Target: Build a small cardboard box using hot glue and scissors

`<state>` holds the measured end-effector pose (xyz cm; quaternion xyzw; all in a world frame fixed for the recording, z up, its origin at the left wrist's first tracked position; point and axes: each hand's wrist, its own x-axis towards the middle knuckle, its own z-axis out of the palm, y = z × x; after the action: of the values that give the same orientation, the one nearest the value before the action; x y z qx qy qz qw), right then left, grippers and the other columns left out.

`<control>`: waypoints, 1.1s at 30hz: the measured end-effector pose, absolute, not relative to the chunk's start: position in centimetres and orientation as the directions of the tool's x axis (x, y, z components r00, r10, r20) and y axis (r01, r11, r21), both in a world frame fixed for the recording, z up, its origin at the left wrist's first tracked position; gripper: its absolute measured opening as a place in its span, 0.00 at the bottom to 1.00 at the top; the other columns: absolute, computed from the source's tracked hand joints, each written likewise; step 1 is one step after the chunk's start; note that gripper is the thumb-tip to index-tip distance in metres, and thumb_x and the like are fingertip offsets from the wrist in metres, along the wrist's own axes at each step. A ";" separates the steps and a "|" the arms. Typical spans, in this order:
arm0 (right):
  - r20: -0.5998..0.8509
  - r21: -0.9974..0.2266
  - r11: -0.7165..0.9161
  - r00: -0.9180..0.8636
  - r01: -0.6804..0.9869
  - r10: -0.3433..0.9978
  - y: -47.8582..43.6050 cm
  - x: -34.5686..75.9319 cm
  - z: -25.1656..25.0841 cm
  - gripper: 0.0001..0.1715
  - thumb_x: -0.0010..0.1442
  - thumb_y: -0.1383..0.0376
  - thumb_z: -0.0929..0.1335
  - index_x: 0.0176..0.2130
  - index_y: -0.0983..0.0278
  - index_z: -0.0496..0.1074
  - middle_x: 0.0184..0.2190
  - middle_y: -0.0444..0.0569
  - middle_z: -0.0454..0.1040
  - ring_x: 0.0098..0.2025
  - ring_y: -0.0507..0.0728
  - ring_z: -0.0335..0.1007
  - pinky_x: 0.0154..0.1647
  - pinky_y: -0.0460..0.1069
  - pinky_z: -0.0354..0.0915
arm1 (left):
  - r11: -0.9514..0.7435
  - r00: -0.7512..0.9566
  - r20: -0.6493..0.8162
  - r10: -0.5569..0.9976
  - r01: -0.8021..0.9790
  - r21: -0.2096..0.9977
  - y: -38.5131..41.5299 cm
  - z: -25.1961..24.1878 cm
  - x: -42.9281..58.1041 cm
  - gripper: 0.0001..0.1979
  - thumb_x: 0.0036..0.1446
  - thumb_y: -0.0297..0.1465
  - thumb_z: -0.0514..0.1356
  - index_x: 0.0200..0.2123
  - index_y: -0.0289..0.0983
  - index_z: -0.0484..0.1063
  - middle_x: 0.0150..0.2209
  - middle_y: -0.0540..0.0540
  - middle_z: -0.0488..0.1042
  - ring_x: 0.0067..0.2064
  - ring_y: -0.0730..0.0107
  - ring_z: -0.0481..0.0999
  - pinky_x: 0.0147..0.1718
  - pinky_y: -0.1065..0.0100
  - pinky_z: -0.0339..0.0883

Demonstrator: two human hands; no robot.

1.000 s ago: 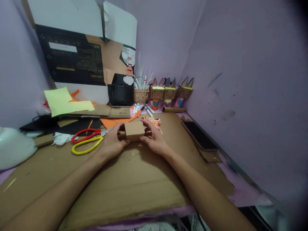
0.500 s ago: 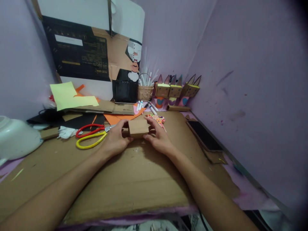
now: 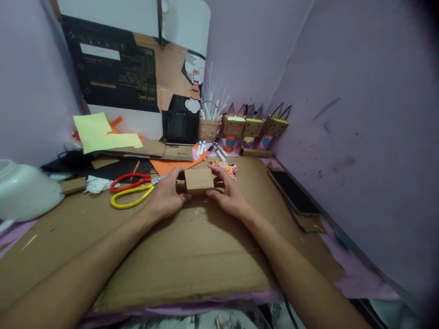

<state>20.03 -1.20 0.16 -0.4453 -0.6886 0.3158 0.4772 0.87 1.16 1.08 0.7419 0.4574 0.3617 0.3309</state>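
A small brown cardboard box (image 3: 199,180) is held between my two hands above the middle of the cardboard-covered table (image 3: 192,260). My left hand (image 3: 170,194) grips its left side, thumb low and fingers at the upper edge. On the opposite side, my right hand (image 3: 226,191) holds it the same way. Scissors (image 3: 132,191) with one red and one yellow handle lie just left of my left hand, their blades partly hidden by it. Behind my right hand is a colourful patterned piece (image 3: 229,169), partly covered.
A white bowl-shaped object (image 3: 27,192) lies at the left, near crumpled white tissue (image 3: 98,184). A phone (image 3: 294,192) rests at the right by the wall. Behind are yellow paper (image 3: 98,135), markers (image 3: 219,153), a basket (image 3: 210,130) and cardboard animal figures (image 3: 253,127).
The view has shifted slightly, so everything sits a little further right and higher. Both hands keep the same hold on the cardboard box.
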 end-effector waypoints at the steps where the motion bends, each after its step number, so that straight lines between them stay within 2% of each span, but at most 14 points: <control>1: 0.369 -0.864 0.397 -0.148 0.309 0.918 -1.2 20.1 0.2 0.35 0.47 0.74 0.67 0.54 0.58 0.60 0.51 0.51 0.64 0.39 0.55 0.62 0.44 0.54 0.64 | -0.360 0.319 0.229 0.919 0.452 0.816 1.1 1.2 0.9 0.24 0.42 0.24 0.62 0.46 0.39 0.63 0.46 0.44 0.72 0.46 0.59 0.75 0.44 0.58 0.69; 12: 0.366 -0.865 0.395 -0.150 0.309 0.919 -1.3 20.2 0.1 0.35 0.47 0.75 0.67 0.53 0.56 0.60 0.51 0.49 0.64 0.39 0.55 0.63 0.44 0.54 0.65 | -0.369 0.315 0.222 0.923 0.559 0.743 0.6 2.3 1.1 0.23 0.42 0.24 0.62 0.45 0.37 0.64 0.44 0.44 0.74 0.46 0.58 0.74 0.45 0.58 0.68; 21: 0.373 -0.841 0.401 -0.146 0.364 0.916 -1.5 20.3 0.4 0.35 0.47 0.75 0.67 0.53 0.55 0.60 0.51 0.49 0.65 0.40 0.56 0.64 0.44 0.55 0.65 | -0.394 0.319 0.253 0.913 0.537 0.746 0.9 1.9 1.0 0.23 0.42 0.25 0.62 0.44 0.38 0.64 0.44 0.44 0.74 0.46 0.56 0.74 0.45 0.57 0.68; 33: 0.386 -0.837 0.414 -0.150 0.358 0.910 -1.5 20.2 0.4 0.35 0.47 0.75 0.67 0.53 0.58 0.60 0.51 0.50 0.65 0.40 0.56 0.64 0.45 0.55 0.64 | -0.391 0.320 0.251 0.913 0.518 0.761 0.8 1.6 1.0 0.25 0.43 0.25 0.62 0.47 0.38 0.63 0.45 0.44 0.74 0.46 0.57 0.74 0.45 0.57 0.67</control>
<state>20.24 -1.52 0.43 -0.4540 -0.6986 0.2951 0.4677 1.02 0.85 1.63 0.7599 0.4710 0.3436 0.2875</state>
